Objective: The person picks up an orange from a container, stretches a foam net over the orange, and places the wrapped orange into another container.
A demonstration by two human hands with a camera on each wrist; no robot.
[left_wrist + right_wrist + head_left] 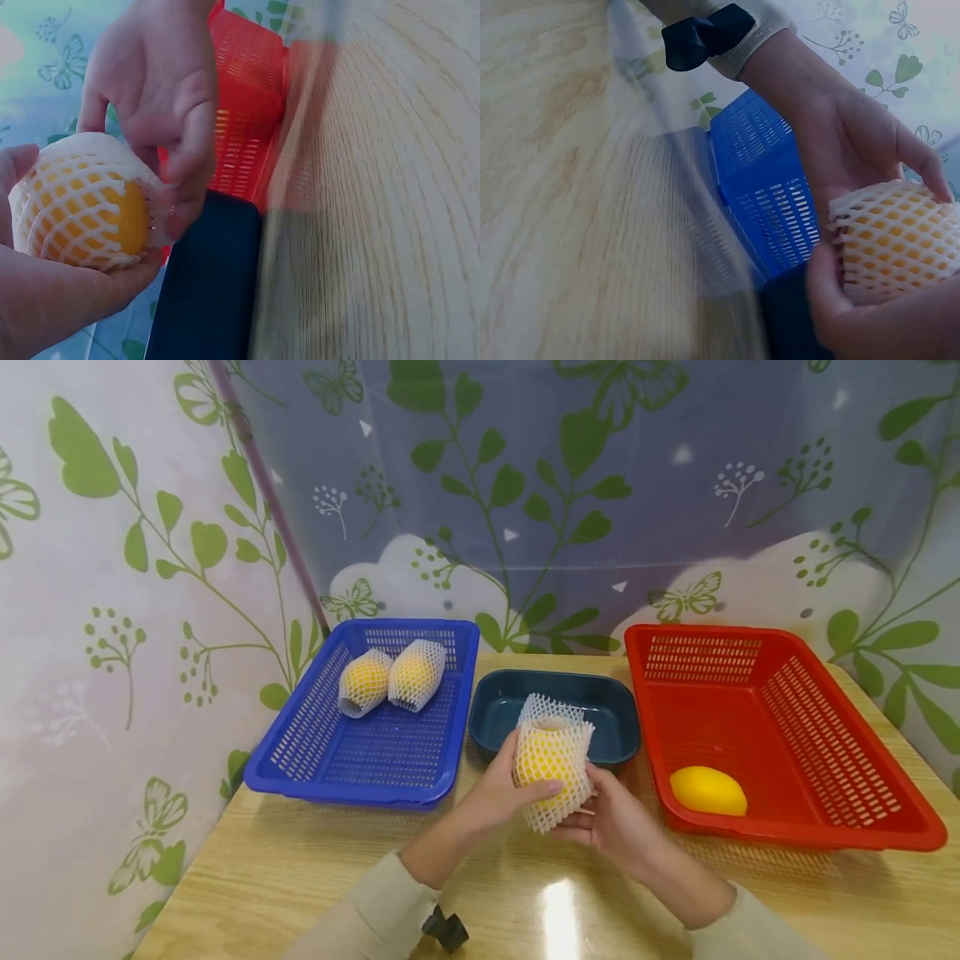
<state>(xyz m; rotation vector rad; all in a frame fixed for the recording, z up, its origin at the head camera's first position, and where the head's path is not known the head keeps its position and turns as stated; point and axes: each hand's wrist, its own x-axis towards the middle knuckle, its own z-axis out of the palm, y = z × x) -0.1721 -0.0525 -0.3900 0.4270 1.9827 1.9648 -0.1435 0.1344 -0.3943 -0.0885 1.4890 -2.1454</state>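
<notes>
A yellow, mango-like fruit [546, 757] sits inside a white foam net [572, 762], held in front of the dark green dish [487, 702]. My left hand [504, 787] grips the netted fruit from the left, its thumb lying across the net. At the lower right, my right hand [617, 820] holds the edge of the net with curled fingers. In the left wrist view, bare yellow skin shows at the net's opening, beside the right fingers [180, 214]. More white netting [558, 707] stands up behind the fruit, overlapping the dish.
On the left, a blue basket [360, 795] contains two netted yellow fruits [366, 681]. A red basket [810, 835] on the right has one bare yellow fruit [708, 791] at its near left corner. All stand on a wooden table [300, 877] against a patterned curtain [525, 552].
</notes>
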